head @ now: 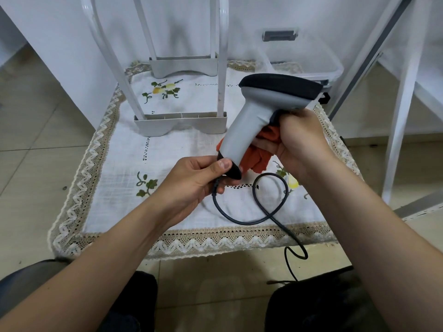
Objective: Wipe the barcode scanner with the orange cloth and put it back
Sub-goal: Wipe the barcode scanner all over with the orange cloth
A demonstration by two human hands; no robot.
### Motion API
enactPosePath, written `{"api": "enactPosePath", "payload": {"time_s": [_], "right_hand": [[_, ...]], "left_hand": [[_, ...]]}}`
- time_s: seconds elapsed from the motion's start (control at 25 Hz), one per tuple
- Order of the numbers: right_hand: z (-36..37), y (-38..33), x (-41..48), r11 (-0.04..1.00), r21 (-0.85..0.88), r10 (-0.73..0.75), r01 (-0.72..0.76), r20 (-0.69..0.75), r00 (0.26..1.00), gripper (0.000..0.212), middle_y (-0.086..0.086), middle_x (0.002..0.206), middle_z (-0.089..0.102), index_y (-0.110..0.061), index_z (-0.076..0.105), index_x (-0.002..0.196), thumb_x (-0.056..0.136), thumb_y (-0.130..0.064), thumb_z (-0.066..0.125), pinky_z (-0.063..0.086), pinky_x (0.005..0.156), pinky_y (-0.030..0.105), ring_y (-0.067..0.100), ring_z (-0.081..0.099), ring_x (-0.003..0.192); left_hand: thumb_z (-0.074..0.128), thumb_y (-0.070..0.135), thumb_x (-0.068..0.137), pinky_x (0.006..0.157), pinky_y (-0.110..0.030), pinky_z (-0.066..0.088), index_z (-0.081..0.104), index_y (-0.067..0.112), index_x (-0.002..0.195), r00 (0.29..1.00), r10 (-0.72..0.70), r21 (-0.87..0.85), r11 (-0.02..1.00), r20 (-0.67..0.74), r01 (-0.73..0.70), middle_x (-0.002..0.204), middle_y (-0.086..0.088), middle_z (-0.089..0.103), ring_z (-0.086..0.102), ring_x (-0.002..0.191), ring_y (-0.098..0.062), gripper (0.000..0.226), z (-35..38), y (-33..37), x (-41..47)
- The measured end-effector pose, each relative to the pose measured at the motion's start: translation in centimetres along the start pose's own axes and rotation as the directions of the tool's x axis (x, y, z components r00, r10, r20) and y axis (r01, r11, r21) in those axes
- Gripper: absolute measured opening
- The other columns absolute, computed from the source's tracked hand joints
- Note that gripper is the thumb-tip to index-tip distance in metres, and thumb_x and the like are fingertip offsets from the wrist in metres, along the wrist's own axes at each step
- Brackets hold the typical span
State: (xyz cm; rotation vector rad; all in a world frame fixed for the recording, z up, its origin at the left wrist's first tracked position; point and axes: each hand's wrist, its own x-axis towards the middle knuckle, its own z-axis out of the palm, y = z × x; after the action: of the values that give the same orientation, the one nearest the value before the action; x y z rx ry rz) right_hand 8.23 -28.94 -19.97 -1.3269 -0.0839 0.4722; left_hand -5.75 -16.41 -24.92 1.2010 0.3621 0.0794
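A grey barcode scanner [249,121] with a black head is held above a small table, head up and pointing right. My left hand [199,180] grips the black base of its handle, thumb on top, where the dark cable [263,212] leaves it. My right hand [299,142] holds the bunched orange cloth [259,152] against the right side of the handle, just under the trigger. Part of the cloth hangs below the handle. The cable loops over the tabletop and drops off the front edge.
The table wears a white embroidered tablecloth [134,178] with lace trim. A white plastic rack [182,121] stands at the back left. A clear plastic box [311,61] sits at the back right. Tiled floor surrounds the table, and white furniture legs [402,130] rise on the right.
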Motion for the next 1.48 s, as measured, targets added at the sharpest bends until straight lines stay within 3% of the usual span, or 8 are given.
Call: {"api": "enactPosePath", "payload": {"time_s": [0.12,0.28,0.4,0.56,0.84,1.0,1.12,1.48], "right_hand": [[-0.1,0.1,0.1,1.0,0.024,0.016,-0.016,-0.007,1.0,0.028,0.006,0.077,0.069,-0.008,0.066,0.087,0.104,0.001,0.046,0.066,0.06,0.038,0.019,0.075,0.065],[-0.4,0.2,0.4,0.998,0.038,0.057,-0.058,0.013,0.998,0.021,0.017,0.101,0.073,0.003,0.07,0.112,0.103,-0.011,0.057,0.065,0.064,0.037,0.033,0.079,0.095],[-0.5,-0.4,-0.1,0.994,0.099,0.035,-0.04,0.048,0.998,0.024,0.013,0.097,0.072,0.003,0.068,0.116,0.1,-0.016,0.065,0.066,0.068,0.039,0.027,0.079,0.088],[-0.3,-0.7,-1.5,0.977,-0.038,-0.208,0.208,0.009,0.978,0.008,0.003,0.091,0.074,-0.013,0.074,0.099,0.092,-0.01,0.077,0.067,0.068,0.04,0.025,0.079,0.083],[-0.4,-0.6,-2.2,0.763,-0.29,-0.597,0.578,0.028,0.802,0.01,-0.004,0.077,0.078,-0.009,0.079,0.096,0.089,-0.003,0.08,0.064,0.054,0.038,0.03,0.079,0.068],[-0.7,0.0,-1.0,0.516,-0.438,-0.763,0.736,0.156,0.628,0.018,0.001,0.093,0.079,-0.017,0.082,0.106,0.089,-0.014,0.081,0.064,0.071,0.045,0.022,0.078,0.083],[-0.9,0.0,-0.5,0.321,-0.563,-0.813,0.761,0.248,0.526,0.02,-0.001,0.093,0.077,-0.016,0.082,0.111,0.091,-0.017,0.079,0.059,0.075,0.03,0.011,0.071,0.083],[-1.1,0.8,0.0,0.364,-0.618,-0.693,0.697,0.32,0.646,0.012,-0.002,0.085,0.079,-0.026,0.084,0.098,0.088,-0.025,0.077,0.063,0.065,0.046,0.019,0.075,0.073]], "left_hand": [[0.065,0.029,0.083,0.047,-0.016,0.039,0.078,0.006,0.09,0.999,0.025,-0.064,0.998,-0.039,-0.027,0.09,-0.011,0.078,0.073,0.072,-0.017,0.028,0.1,0.2,0.0],[0.061,0.03,0.085,0.044,-0.015,0.037,0.071,0.001,0.098,0.997,0.029,-0.161,0.986,-0.065,-0.039,0.094,-0.012,0.078,0.071,0.07,-0.014,0.033,-0.1,0.4,0.2],[0.06,0.029,0.086,0.046,-0.015,0.038,0.07,0.0,0.099,0.997,0.032,-0.19,0.981,-0.065,-0.044,0.096,-0.014,0.078,0.07,0.07,-0.013,0.033,-0.3,0.6,0.3],[0.06,0.028,0.087,0.05,-0.017,0.043,0.069,-0.001,0.104,0.997,0.045,-0.173,0.983,-0.06,-0.054,0.099,-0.014,0.078,0.072,0.073,-0.014,0.035,-0.3,0.7,0.1],[0.057,0.027,0.09,0.056,-0.018,0.051,0.07,0.002,0.104,0.994,0.083,-0.229,0.969,-0.069,-0.097,0.098,-0.01,0.078,0.072,0.073,-0.012,0.032,-0.1,0.9,-0.1],[0.058,0.025,0.089,0.062,-0.021,0.056,0.07,0.0,0.105,0.992,0.087,-0.171,0.98,-0.087,-0.101,0.099,-0.013,0.078,0.074,0.075,-0.014,0.033,-0.2,0.5,0.0],[0.06,0.023,0.089,0.066,-0.024,0.058,0.071,-0.003,0.104,0.993,0.092,-0.114,0.988,-0.072,-0.1,0.099,-0.017,0.078,0.074,0.077,-0.018,0.032,0.0,-0.2,0.0],[0.063,0.029,0.086,0.062,-0.021,0.056,0.075,0.004,0.099,0.99,0.098,-0.022,0.995,-0.103,-0.101,0.1,-0.014,0.08,0.076,0.08,-0.016,0.03,0.3,-0.7,0.1]]}}
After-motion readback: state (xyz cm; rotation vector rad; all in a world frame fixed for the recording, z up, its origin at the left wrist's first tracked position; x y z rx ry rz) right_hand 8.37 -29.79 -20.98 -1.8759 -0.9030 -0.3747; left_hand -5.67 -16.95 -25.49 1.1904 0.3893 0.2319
